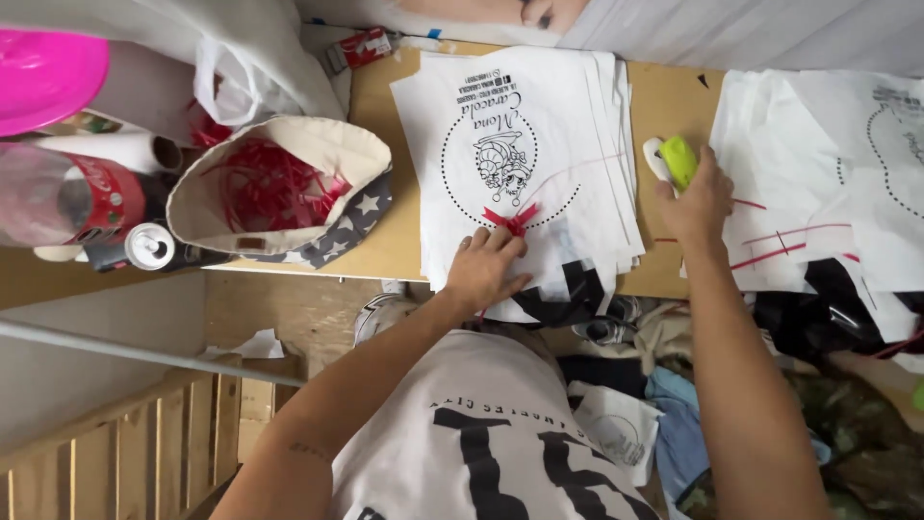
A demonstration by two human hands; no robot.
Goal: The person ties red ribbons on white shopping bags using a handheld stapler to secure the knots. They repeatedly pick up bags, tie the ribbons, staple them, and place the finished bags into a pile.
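The person leans over a wooden tabletop point(385, 241) with both arms stretched forward. The left hand point(486, 270) lies palm down on the top sheet of a stack of white printed bags point(577, 125), its fingers held close together and its fingertips pressing on a small red ribbon bow point(511, 218) that sits at the lower edge of the dotted circle printed on the fabric. The left forearm runs back at a slant towards the body, elbow bent and low. The right arm reaches out nearly straight, and the right hand point(698, 202) is curled around a small lime-green and white tool point(671, 159), whose top sticks out beyond the knuckles; the hand rests on the bare strip of table between the stack and a second pile of white printed bags point(818, 154), which has thin red ribbons point(789, 236) lying across it. Well to the left stands an open cloth pouch point(361, 217) with a star-patterned outside, filled with loose red ribbon strips point(265, 183). Beside it are a drink can point(149, 246) on its side, a clear plastic bottle point(67, 197) with a red label, and a bright pink plastic lid point(48, 77) in the corner.
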